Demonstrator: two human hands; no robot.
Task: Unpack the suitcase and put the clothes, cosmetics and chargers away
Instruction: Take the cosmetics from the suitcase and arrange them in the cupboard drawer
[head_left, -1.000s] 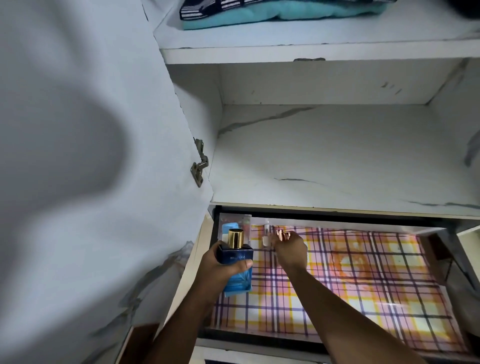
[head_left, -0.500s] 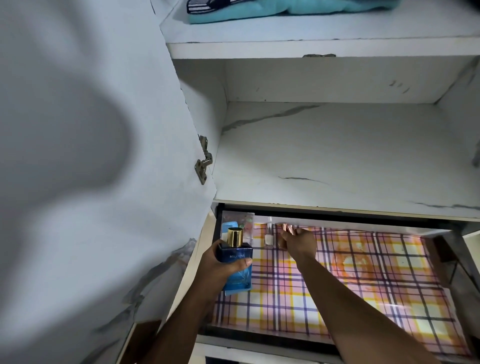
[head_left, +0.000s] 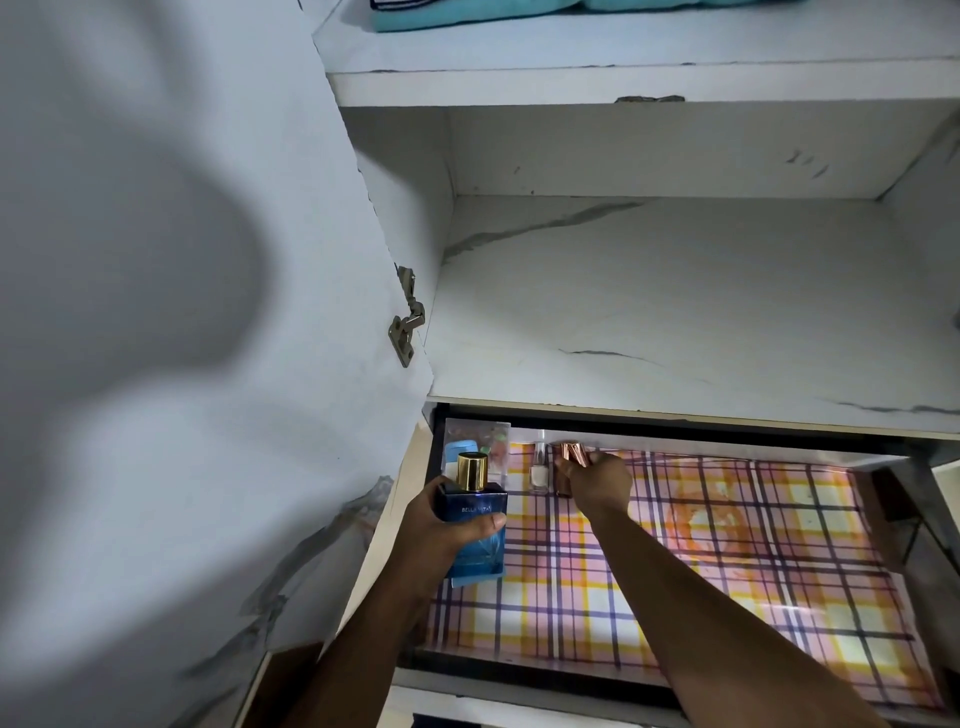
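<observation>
Since a second ago my right hand has carried the copper tube rightward along the drawer back, beside the small clear bottle, pinching it. My left hand grips the blue perfume bottle over the drawer's left corner. Stowing cosmetics; next I'd release the tube upright, I judge.

"BELLA VITA" in white on blue perfume bottle

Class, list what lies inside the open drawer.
A plaid liner, a clear packet, a small bottle and a copper-capped item in the right hand. Its lower part is hidden.
</observation>
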